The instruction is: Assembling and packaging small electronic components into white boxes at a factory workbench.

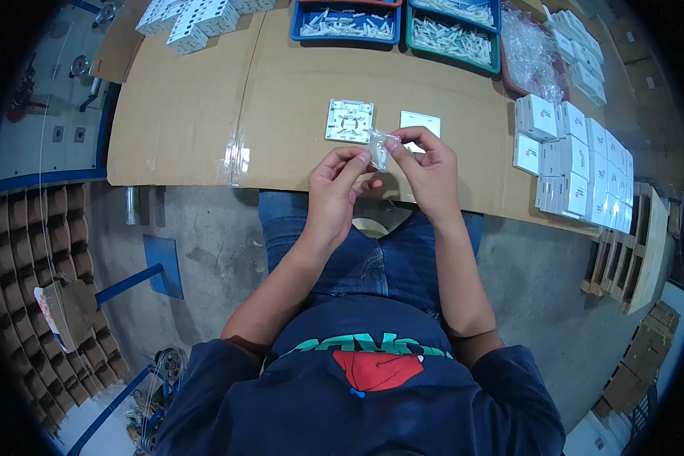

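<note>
Between both hands, over the table's near edge, is a small clear plastic bag [378,155] with something whitish inside that is too small to make out. My left hand [334,186] pinches the bag's left side between thumb and fingers. On its upper right, my right hand [429,171] grips the same bag with thumb and forefinger. Just beyond the bag lies an open white square plastic housing [349,121], its inner moulding facing up. A flat white square cover [421,120] rests to the right of it, partly hidden behind my right hand.
Cardboard [182,121] covers the table. At the far side stand a blue tray [345,39] and a green tray [452,64] of small white parts. A red tray of clear bags [536,45] is at far right, near stacked white boxes [574,159]. More white boxes [190,26] sit far left.
</note>
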A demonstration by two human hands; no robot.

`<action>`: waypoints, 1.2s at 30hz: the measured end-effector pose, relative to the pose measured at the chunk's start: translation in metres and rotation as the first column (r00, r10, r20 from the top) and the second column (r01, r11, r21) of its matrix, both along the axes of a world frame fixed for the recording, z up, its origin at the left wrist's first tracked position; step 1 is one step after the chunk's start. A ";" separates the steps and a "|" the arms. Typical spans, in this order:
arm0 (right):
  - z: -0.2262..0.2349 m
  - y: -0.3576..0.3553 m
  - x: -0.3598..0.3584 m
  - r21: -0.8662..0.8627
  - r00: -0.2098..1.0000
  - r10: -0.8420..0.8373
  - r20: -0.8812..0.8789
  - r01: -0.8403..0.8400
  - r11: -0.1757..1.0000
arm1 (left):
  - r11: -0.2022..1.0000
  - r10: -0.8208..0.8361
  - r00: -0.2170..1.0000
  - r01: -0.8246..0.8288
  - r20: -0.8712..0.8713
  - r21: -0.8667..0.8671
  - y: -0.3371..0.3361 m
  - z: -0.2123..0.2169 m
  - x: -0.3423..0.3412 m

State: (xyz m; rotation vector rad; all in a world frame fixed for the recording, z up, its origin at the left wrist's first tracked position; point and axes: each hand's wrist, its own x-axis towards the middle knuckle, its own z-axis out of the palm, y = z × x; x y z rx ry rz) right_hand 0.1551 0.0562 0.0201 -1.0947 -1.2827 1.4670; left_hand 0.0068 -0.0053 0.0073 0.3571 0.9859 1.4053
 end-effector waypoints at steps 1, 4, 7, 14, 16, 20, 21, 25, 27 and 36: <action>0.004 -0.001 0.000 -0.026 1.000 -0.007 -0.011 0.006 1.000 | 1.000 -0.015 1.000 0.015 -0.005 0.002 0.000 0.001 0.000; 0.010 0.000 0.002 -0.025 1.000 -0.011 -0.002 0.011 1.000 | 0.999 -0.037 0.998 0.038 -0.052 0.021 0.000 0.001 -0.002; 0.008 -0.001 0.002 0.003 1.000 -0.023 -0.008 0.023 1.000 | 0.997 -0.036 0.992 0.045 -0.123 0.068 0.001 0.007 -0.003; 0.007 -0.002 -0.001 0.055 0.998 -0.036 -0.049 0.038 0.998 | 0.992 -0.035 0.996 0.045 -0.081 0.119 0.004 0.007 -0.007; 0.008 -0.003 0.001 0.034 0.998 -0.022 -0.057 0.024 0.999 | 0.994 -0.036 0.996 0.044 -0.082 0.100 0.005 0.009 -0.007; 0.008 -0.004 0.000 -0.018 0.997 0.018 -0.077 -0.019 1.000 | 0.992 -0.033 0.992 0.047 -0.124 0.118 0.005 0.010 -0.008; 0.007 -0.004 0.000 -0.019 0.997 0.017 -0.076 -0.018 1.000 | 0.991 -0.039 0.985 0.060 -0.170 0.124 0.005 0.011 -0.008; 0.004 -0.004 0.000 0.002 0.995 0.058 -0.077 -0.058 0.998 | 0.994 -0.034 0.985 0.051 -0.169 0.099 0.007 0.003 -0.010; 0.003 -0.003 0.000 0.014 0.996 0.058 -0.073 -0.057 0.998 | 0.993 -0.040 0.984 0.059 -0.174 0.107 0.007 0.003 -0.013; 0.004 -0.003 -0.003 0.012 0.997 0.065 -0.041 -0.064 0.998 | 0.989 0.038 0.983 -0.011 -0.182 0.149 0.010 0.000 -0.019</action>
